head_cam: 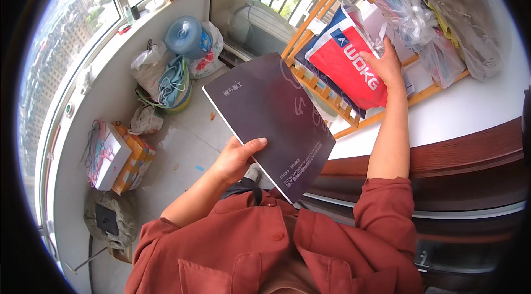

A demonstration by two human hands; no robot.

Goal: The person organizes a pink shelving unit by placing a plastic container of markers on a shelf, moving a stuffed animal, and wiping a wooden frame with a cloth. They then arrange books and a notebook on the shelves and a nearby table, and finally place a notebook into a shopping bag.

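My left hand [240, 159] grips the near edge of a dark, thin booklet [265, 107], with the thumb on its cover. The cover bears pale writing and line drawings, and the booklet is held tilted in front of my body. To the right, my right hand [386, 63] holds the side of a red, white and blue plastic bag [338, 63] near its pale handle. Large lettering marks the bag. It stands against a slatted wooden rack [346, 111]; what it contains is mostly hidden.
Clear plastic bags [408, 16] hang over the rack's upper right. By the window wall stand a blue water-cooler bottle [186, 32], a basket [180, 103] with cloth, an orange carton [135, 157] and a covered bundle [110, 219]. A dark red wooden frame [464, 161] borders the right.
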